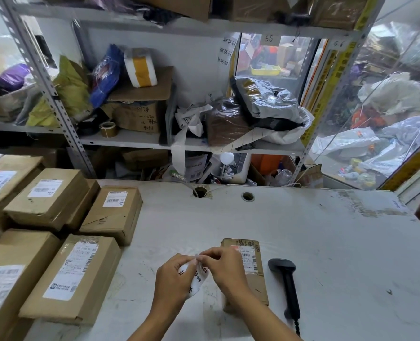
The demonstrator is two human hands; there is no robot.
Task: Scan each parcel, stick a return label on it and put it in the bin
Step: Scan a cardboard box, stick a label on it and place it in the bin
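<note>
At far left our waiting boxes (pixel 68 276) sit stacked on the surface (pixel 327 242). Our left hand (pixel 173 279) and right hand (pixel 225 268) both pinch the return label (pixel 196 279), apparently peeling it. The parcel (pixel 252 271) lies just right of them, partly under our right hand, its long axis running away from us; the scanner (pixel 286 284) lies beside it.

Brown parcel (pixel 252 271), black scanner (pixel 286 284), white label (pixel 196 279) black writing.
</note>
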